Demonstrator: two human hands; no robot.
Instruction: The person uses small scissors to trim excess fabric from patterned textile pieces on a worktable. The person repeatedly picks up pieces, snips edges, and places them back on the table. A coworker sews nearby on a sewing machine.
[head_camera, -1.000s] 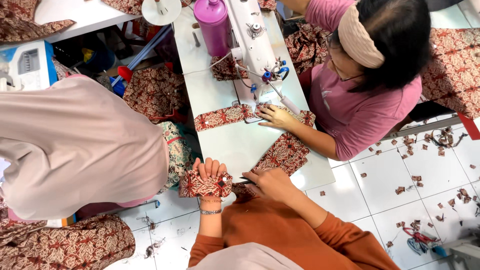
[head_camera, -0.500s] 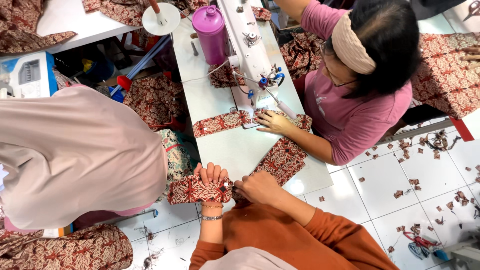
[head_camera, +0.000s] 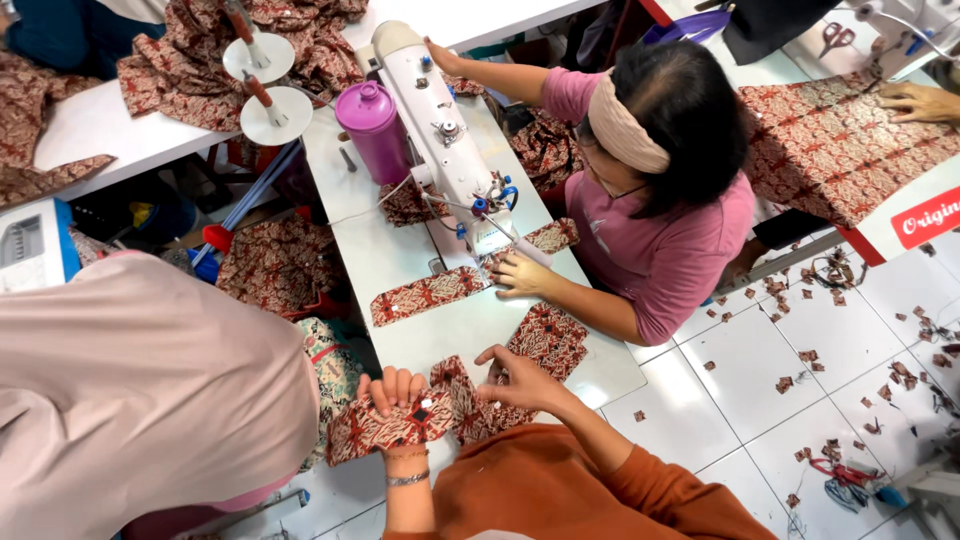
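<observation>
White table (head_camera: 470, 330), patterned cloth (head_camera: 400, 425) between hands (head_camera: 455, 388)

Lighting: bright, even, diffuse; you get it from overhead, no single source in view. Shadows: soft and short, a faint one under the white table (head_camera: 440, 330) edge and darker shade beneath it at upper left. Glare: mild sheen on the white sewing machine (head_camera: 440, 130) and on the floor tiles (head_camera: 760, 400); nothing blown out. Focus: sharp at centre; your left hand (head_camera: 395, 395) and right hand (head_camera: 520, 380) read clean. Edges: wide-angle bowing, slight softening at corners.
</observation>
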